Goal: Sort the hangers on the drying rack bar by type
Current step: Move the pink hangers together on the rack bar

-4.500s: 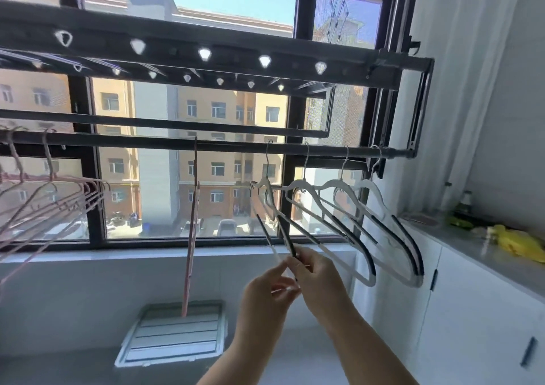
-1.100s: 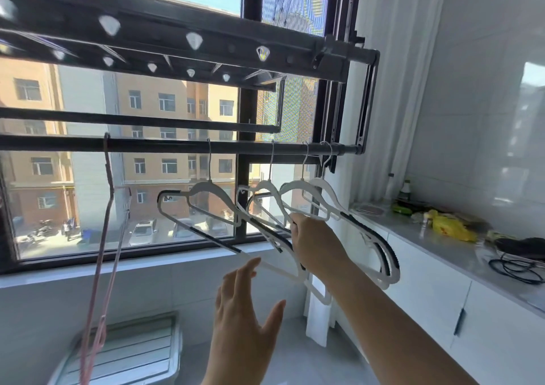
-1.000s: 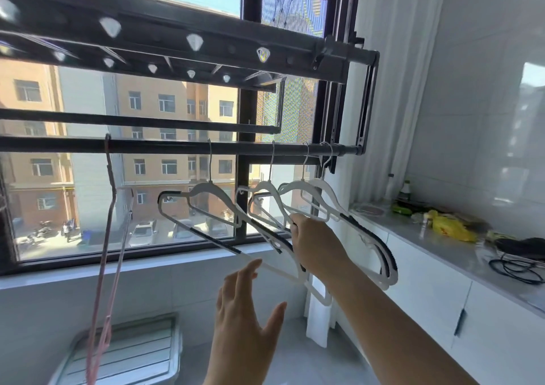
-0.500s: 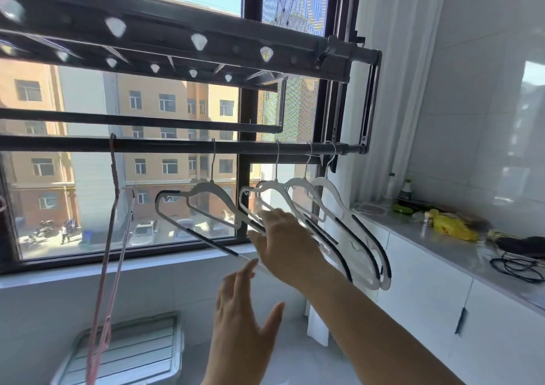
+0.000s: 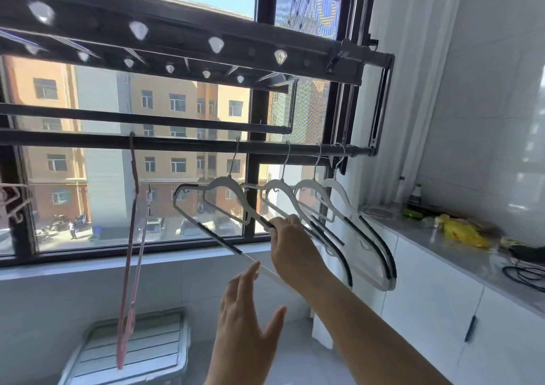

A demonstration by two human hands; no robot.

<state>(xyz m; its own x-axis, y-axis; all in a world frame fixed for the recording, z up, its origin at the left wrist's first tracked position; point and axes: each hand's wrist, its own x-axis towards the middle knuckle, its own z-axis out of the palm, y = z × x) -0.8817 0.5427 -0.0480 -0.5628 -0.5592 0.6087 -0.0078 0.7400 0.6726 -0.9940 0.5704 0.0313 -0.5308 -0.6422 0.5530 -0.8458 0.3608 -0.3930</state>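
Four white plastic hangers with black grip strips (image 5: pixel 339 190) hang at the right end of the dark metal rack bar (image 5: pixel 191 144). The right hand (image 5: pixel 290 246) grips the leftmost one's arm. The left hand (image 5: pixel 244 319) is spread, holding nothing. A pink hanger (image 5: pixel 129 266) hangs further left.

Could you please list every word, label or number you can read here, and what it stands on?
None can be read.
Small bottle on the grey countertop: any label too small to read.
Crumpled yellow bag: blurred, no print legible.
Parked cars outside the window: plates too small.
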